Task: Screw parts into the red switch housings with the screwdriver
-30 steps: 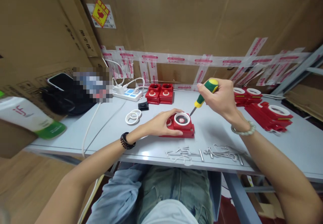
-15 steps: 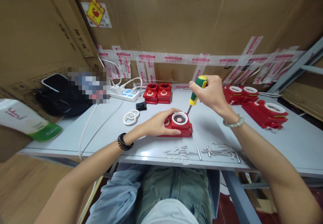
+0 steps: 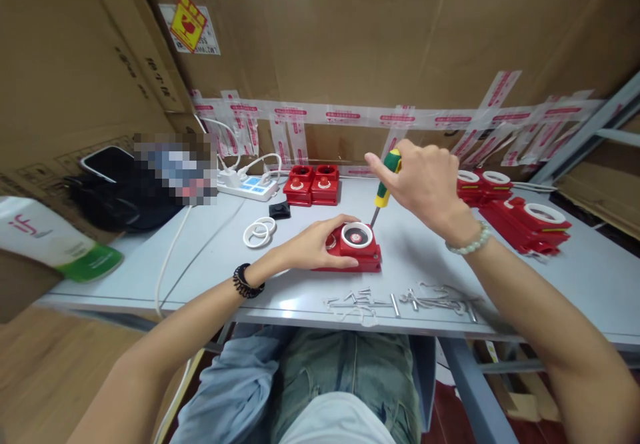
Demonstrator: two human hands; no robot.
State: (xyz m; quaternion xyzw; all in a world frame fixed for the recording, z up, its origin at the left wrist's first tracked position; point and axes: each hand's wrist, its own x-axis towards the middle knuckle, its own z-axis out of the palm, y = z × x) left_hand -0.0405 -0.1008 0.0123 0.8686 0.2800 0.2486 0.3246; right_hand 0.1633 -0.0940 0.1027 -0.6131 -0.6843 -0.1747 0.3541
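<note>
Cardboard walls patched with printed tape (image 3: 350,116) close in our grey bench (image 3: 575,291), and we sit right up against its front edge.

Our left hand (image 3: 315,247) lies flat and mostly open over the left side of the red unit (image 3: 356,249), which sits near the middle of the bench; the fingers curl round its top edge, seemingly to pin it down so it cannot slide or twist. Our right hand (image 3: 425,184) is closed round the handle of the screwdriver (image 3: 385,187), thumb and forefinger pinching near the top. We hold the tool tilted, its tip down at the unit's back right corner beside the white ring, likely because a screw sits there; the screw itself is too small to see.

Loose screws (image 3: 400,301) lie in a scatter along the front edge, just beside our right forearm. Two white rings (image 3: 260,231) and a small black part (image 3: 280,210) rest left of the unit. Behind stand two red units (image 3: 313,184) and a power strip (image 3: 247,186); more red units (image 3: 525,214) are stacked on the right. A dark bag (image 3: 120,197) sits far left. Nothing blocks the screwdriver's path.
</note>
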